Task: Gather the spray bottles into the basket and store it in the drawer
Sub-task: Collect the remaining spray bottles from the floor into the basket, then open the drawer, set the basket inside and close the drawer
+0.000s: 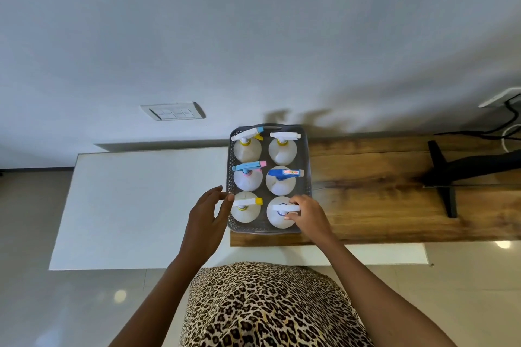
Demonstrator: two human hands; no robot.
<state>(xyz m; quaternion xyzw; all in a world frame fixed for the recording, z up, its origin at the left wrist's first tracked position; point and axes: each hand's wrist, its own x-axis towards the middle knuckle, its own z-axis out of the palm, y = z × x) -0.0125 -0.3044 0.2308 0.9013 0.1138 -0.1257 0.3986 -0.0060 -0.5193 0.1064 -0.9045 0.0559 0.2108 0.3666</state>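
Note:
A grey perforated basket (306, 166) stands on the left end of a wooden desk top (380, 191). Inside it, several white spray bottles stand upright in two columns. The far pair (248, 149) (282, 151) have white triggers. The middle pair have a light blue head (248, 179) and a dark blue head (279, 184). My right hand (308, 215) is closed on the white trigger of the near right bottle (277, 218). My left hand (207, 215) is beside the basket's left wall, fingers apart, fingertips by the near left bottle (245, 213). No drawer is visible.
A white cabinet top (141, 205) adjoins the desk on the left. A black monitor stand (445, 177) rests on the desk's right part, with cables (504, 121) behind it. A wall switch plate (173, 111) is on the white wall. Glossy tiled floor lies below.

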